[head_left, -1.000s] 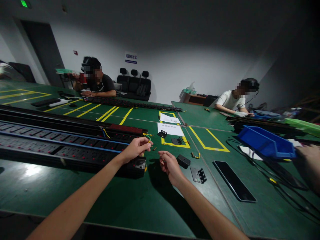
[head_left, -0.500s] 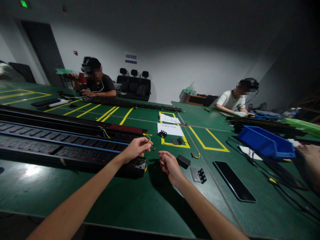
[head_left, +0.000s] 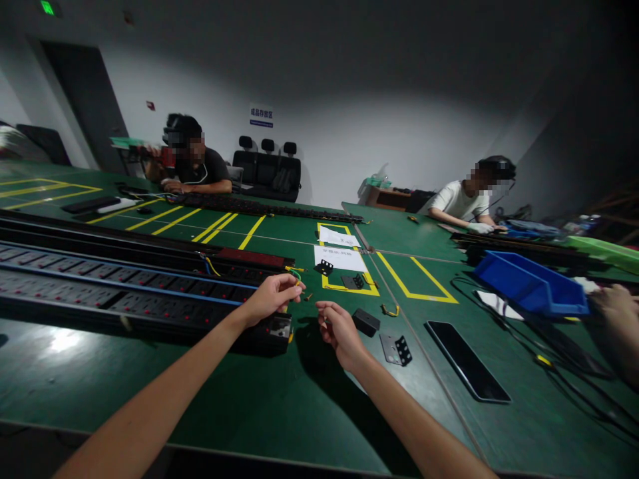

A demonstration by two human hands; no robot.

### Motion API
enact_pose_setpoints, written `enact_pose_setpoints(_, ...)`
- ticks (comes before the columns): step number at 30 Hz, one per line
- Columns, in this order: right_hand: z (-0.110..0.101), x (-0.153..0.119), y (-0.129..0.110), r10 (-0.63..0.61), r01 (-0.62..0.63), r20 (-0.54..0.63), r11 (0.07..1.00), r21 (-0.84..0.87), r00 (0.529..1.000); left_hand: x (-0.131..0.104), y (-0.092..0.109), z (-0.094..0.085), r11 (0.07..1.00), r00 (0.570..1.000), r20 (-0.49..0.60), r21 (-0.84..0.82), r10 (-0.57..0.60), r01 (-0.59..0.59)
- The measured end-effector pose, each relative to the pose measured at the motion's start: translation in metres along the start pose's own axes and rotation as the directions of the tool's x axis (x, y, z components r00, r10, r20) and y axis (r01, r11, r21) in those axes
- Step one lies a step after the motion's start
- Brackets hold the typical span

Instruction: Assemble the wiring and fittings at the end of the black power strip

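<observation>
Left hand [head_left: 273, 295] pinching green wire [head_left: 296, 274], right hand [head_left: 340, 331] apart, both unmoved

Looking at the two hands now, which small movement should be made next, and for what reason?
Probably bring the right hand a little closer to the left hand. The left seems to pinch a green wire near the ends of the black strips, while the right is apart from it, so it could perhaps help steady the wire.
</observation>
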State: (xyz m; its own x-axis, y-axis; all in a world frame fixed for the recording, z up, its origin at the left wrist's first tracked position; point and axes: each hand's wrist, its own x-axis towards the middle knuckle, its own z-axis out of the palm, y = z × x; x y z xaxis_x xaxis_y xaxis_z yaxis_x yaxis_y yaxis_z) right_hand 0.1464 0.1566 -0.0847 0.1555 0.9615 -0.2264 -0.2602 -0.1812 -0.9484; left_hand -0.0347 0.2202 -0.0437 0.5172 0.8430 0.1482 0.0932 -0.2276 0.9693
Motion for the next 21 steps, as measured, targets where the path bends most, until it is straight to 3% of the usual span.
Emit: enact_pose_setpoints(21, -0.0013, 0.0027, 0.0029, -0.003, 0.003, 0.010, 1.000, -0.017, 1.000, 0.0011, -0.0017, 0.0004, 1.000, 1.000, -0.004, -0.011, 0.006, -0.006)
